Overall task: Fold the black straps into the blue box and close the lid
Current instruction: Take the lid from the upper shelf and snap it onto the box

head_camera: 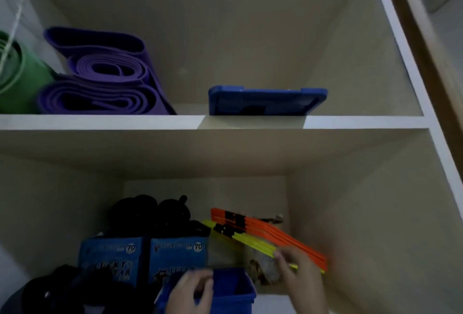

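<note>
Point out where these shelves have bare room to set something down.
Upper shelf: bare board between the purple mats and the blue lid, and right of the lid. Lower shelf is crowded: cartons, blue box, orange and yellow rods; only its right side is open.

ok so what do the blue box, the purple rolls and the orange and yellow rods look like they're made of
Blue box: likely rigid moulded plastic, with an even colour and a thick rolled rim.
Purple rolls: probably soft foam or rubber matting, matte, bent in thick rounded layers.
Orange and yellow rods: apparently glossy bright plastic, thin and straight, with black clips; blur leaves this open.
</note>
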Motion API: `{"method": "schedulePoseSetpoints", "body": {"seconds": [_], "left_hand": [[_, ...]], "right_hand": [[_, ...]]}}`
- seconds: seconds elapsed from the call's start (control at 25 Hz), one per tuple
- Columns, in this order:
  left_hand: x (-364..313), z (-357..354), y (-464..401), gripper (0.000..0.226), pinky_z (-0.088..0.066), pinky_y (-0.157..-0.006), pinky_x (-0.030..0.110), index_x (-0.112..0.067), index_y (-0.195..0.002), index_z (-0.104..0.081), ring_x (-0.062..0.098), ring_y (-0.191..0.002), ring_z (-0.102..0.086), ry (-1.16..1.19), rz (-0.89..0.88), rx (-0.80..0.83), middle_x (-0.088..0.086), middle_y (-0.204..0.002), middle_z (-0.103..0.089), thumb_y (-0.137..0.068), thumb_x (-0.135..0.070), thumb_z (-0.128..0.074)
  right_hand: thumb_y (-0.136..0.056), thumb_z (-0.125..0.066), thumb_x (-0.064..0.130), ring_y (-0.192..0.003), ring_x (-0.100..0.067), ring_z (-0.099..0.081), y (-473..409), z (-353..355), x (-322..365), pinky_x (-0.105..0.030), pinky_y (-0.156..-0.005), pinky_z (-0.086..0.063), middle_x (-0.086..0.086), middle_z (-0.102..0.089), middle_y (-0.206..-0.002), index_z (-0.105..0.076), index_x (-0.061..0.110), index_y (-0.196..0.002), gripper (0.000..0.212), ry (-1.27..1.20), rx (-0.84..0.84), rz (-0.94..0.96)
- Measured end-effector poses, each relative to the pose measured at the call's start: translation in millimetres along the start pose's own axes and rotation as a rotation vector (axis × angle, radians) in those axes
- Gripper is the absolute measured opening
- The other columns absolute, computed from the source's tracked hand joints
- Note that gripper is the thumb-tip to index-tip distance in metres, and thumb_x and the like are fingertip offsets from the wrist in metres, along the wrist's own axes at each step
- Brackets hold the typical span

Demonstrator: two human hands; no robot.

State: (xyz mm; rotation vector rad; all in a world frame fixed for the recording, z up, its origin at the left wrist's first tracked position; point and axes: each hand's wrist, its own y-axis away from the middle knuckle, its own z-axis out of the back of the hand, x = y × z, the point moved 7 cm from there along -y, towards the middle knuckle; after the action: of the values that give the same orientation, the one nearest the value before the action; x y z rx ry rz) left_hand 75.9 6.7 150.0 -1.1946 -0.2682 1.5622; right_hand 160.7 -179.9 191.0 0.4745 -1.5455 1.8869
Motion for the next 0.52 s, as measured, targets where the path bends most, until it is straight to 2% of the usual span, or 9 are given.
{"method": "schedulePoseSetpoints", "body": {"seconds": [0.04, 0.08, 0.12, 0.2, 0.28, 0.4, 0.48, 0.52], "left_hand": [[-32.8, 28.1, -17.9, 0.030, -0.036, -0.072, -0.001, -0.050, -0.080, -0.043, -0.008, -0.089, -0.053, 0.112, -0.127, -0.097, -0.023, -0.095, -0.054, -0.093, -0.024, -0.054], [-47.0, 35.5, -20.7, 0.029, -0.038, -0.074, 0.001, -0.047, -0.083, -0.047, -0.010, -0.091, -0.052, 0.185, -0.166, -0.105, -0.023, -0.095, -0.054, -0.093, -0.021, -0.053], [-65.9, 48.5, -32.3, 0.024, -0.040, -0.075, 0.002, -0.042, -0.089, -0.051, -0.011, -0.092, -0.052, 0.226, -0.225, -0.147, -0.023, -0.095, -0.054, -0.093, -0.018, -0.053], [-104.6, 73.7, -45.1, 0.018, -0.040, -0.077, -0.001, -0.030, -0.100, -0.058, -0.011, -0.091, -0.051, 0.222, -0.357, -0.274, -0.018, -0.094, -0.055, -0.092, -0.014, -0.054], [-124.6, 93.5, -56.6, 0.019, -0.040, -0.077, -0.002, -0.018, -0.106, -0.062, -0.009, -0.087, -0.052, 0.238, -0.429, -0.385, -0.010, -0.095, -0.055, -0.091, -0.011, -0.055], [-157.0, 113.8, -71.1, 0.023, -0.039, -0.074, 0.009, -0.007, -0.111, -0.061, 0.008, -0.086, -0.053, 0.244, -0.494, -0.502, -0.003, -0.098, -0.051, -0.089, -0.009, -0.055], [-172.3, 125.2, -78.7, 0.029, -0.038, -0.073, 0.007, -0.004, -0.118, -0.055, 0.011, -0.093, -0.049, 0.286, -0.498, -0.555, -0.002, -0.102, -0.047, -0.089, -0.006, -0.055], [-179.9, 129.2, -82.2, 0.035, -0.038, -0.076, 0.006, -0.005, -0.124, -0.050, 0.011, -0.097, -0.047, 0.312, -0.507, -0.568, -0.001, -0.106, -0.046, -0.089, -0.006, -0.054]], "right_hand": [[-0.088, -0.062, 0.022, -0.091, -0.018, -0.065, -8.0, 15.5, 9.3, -0.011, -0.070, -0.041, -0.003, -0.069, -0.093, -0.065, 0.022, -0.087, 0.003, -0.029, -0.097, 0.081], [-0.088, -0.062, 0.020, -0.084, -0.012, -0.064, -23.0, 32.3, 14.2, -0.007, -0.067, -0.042, -0.001, -0.068, -0.089, -0.064, 0.021, -0.087, 0.003, -0.170, -0.170, 0.096], [-0.088, -0.062, 0.018, -0.080, -0.008, -0.062, -38.5, 50.7, 26.6, -0.002, -0.066, -0.042, 0.000, -0.067, -0.087, -0.064, 0.019, -0.088, 0.002, -0.209, -0.235, 0.129], [-0.088, -0.062, 0.014, -0.079, -0.013, -0.060, -64.2, 81.1, 53.0, 0.006, -0.064, -0.039, -0.002, -0.065, -0.088, -0.065, 0.013, -0.094, 0.007, -0.189, -0.390, 0.189], [-0.088, -0.062, 0.014, -0.085, -0.016, -0.058, -79.6, 95.3, 66.3, 0.007, -0.065, -0.038, -0.005, -0.064, -0.092, -0.065, 0.006, -0.103, 0.017, -0.216, -0.432, 0.224], [-0.089, -0.061, 0.018, -0.091, -0.013, -0.056, -90.9, 115.5, 95.4, -0.004, -0.074, -0.042, -0.010, -0.064, -0.106, -0.060, 0.003, -0.115, 0.030, -0.251, -0.480, 0.283], [-0.090, -0.060, 0.020, -0.099, -0.013, -0.056, -99.3, 121.4, 105.2, -0.018, -0.084, -0.043, -0.010, -0.062, -0.116, -0.054, 0.005, -0.124, 0.037, -0.285, -0.483, 0.268], [-0.090, -0.059, 0.019, -0.105, -0.014, -0.056, -102.4, 124.6, 109.4, -0.021, -0.087, -0.041, -0.011, -0.060, -0.120, -0.051, 0.007, -0.128, 0.040, -0.305, -0.492, 0.268]]}}
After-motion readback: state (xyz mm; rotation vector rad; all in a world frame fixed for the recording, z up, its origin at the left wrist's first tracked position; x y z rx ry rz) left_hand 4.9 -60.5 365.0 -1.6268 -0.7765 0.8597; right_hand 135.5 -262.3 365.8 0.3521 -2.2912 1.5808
